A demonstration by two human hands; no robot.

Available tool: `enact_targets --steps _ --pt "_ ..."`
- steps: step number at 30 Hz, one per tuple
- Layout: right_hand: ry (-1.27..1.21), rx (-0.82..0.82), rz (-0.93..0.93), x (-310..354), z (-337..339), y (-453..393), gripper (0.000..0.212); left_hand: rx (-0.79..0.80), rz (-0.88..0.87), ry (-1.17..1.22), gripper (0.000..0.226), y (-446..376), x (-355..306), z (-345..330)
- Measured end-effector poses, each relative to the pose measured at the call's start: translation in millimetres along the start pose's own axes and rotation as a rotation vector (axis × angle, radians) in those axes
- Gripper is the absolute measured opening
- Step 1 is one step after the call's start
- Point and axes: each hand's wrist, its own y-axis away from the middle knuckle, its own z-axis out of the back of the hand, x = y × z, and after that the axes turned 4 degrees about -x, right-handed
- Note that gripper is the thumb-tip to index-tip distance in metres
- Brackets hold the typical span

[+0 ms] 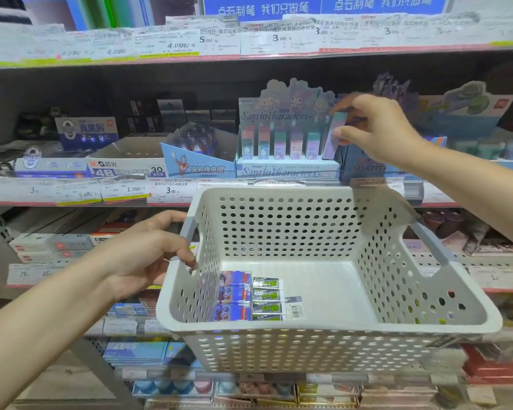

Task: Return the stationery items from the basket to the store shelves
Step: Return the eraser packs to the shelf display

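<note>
Right hand (376, 128) pinches a pastel eraser box (333, 136) at the Sanrio display (288, 170); next it needs slotting in. Left hand (142, 250) grips the basket (323, 329) handle.

Your right hand (376, 128) covers part of the tall pastel eraser box (333, 136), so you can't see its far side. The white paper price tags (187, 39) along the top shelf are blurry, and most small words can't be read. The bottom row of pastel boxes (249, 390) is blurred. Both your arms are cut off by the picture's edges.
</note>
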Motion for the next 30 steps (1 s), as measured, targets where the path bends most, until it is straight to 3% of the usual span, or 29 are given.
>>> enact_targets --steps 6,11,22,25,30 --pt "0.052 0.044 0.036 2.4 0.5 -1.4 0.030 0.004 -0.004 0.012 0.047 0.2 3.2 0.9" --pt "0.172 0.046 0.161 -0.2 6.2 -1.4 0.031 0.004 -0.013 0.020 0.060 -0.5 4.8 2.8" --pt "0.102 0.063 0.111 -1.6 6.3 -5.2 0.033 0.007 -0.012 0.028 0.060 2.1 6.1 -0.4" --pt "0.204 0.089 0.217 -3.6 1.7 -4.3 0.036 0.007 -0.009 0.025 0.060 2.4 6.4 -1.6" --pt "0.275 -0.010 0.309 -7.6 -4.0 2.5 0.029 0.000 -0.002 0.027 0.059 3.6 6.0 -2.4"
